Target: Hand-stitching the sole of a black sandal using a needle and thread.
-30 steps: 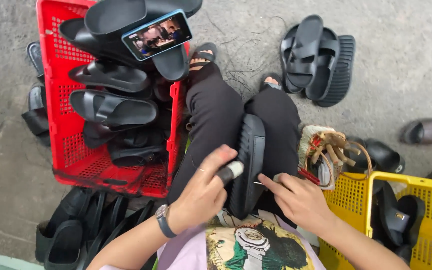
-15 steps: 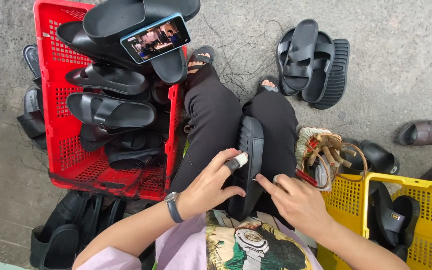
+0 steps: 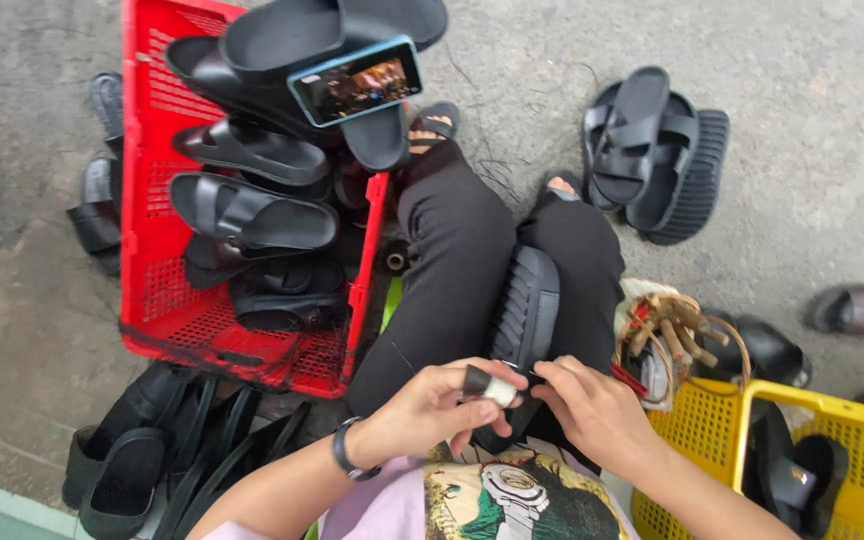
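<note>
Gripping a small black-and-white tool [image 3: 489,386], the left hand [image 3: 430,408] met the right hand [image 3: 592,410], whose fingers pinched at the heel of a black sandal [image 3: 524,310] lying sole-up across the lap. Left stood a red crate [image 3: 157,300] of sandals with a phone [image 3: 356,81]; right, a yellow basket [image 3: 852,440].

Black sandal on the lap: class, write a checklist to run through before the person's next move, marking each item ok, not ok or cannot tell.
1. Black sandal rests sole up across the legs: ok.
2. Left hand grips the small black and white tool: ok.
3. Right hand touches the sandal's near end: ok.
4. Tool tip meets the sandal: cannot tell, fingers hide it.
5. Red crate of finished-looking sandals beside the left leg: ok.
6. Yellow crate beside the right arm: ok.
</note>
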